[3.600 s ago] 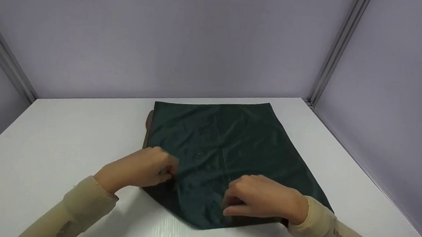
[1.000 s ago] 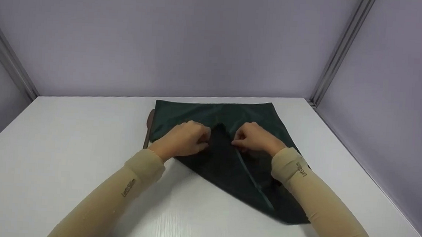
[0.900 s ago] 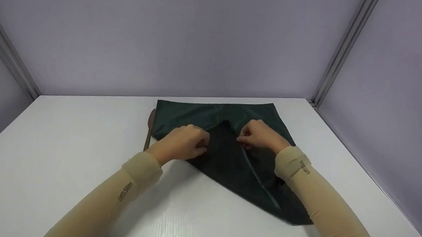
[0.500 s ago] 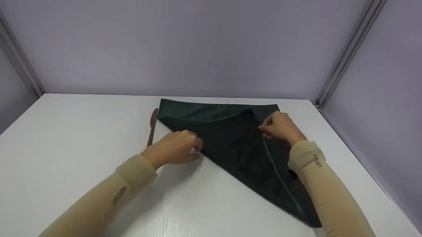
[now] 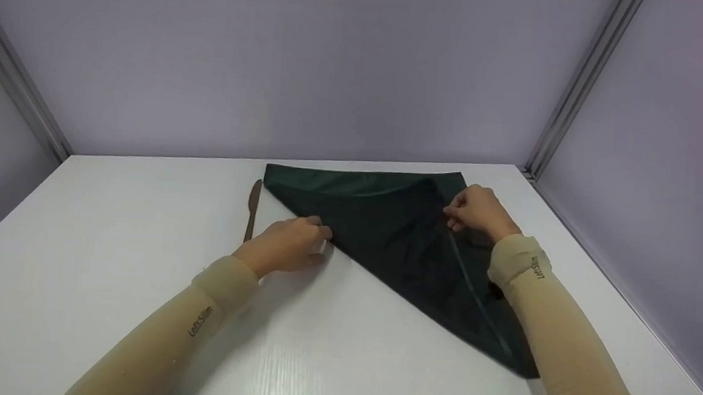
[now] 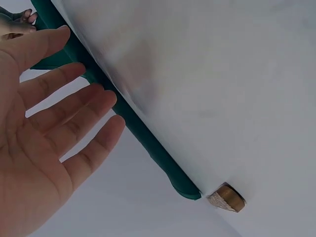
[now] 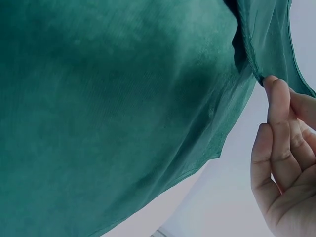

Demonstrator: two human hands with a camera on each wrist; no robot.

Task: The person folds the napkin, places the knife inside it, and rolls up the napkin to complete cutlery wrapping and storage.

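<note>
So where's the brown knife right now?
In the head view the brown knife lies on the white table, just left of the dark green cloth, beyond the left hand and not touched by it.

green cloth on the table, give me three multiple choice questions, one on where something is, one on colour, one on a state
1. Where does the brown knife lie?
A. left of the green cloth
B. on top of the cloth
C. at the table's near edge

2. What colour are the person's sleeves?
A. red
B. beige
C. black

3. What shape is the cloth in?
A. rolled into a tube
B. crumpled in a ball
C. folded into a triangle

Answers:
1. A, the knife rests on the white table just off the cloth's left corner.
2. B, both forearms wear beige sleeves.
3. C, it lies flat as a triangle, the left hand at its folded edge and the right hand pinching the top layer near the far right corner.
</note>
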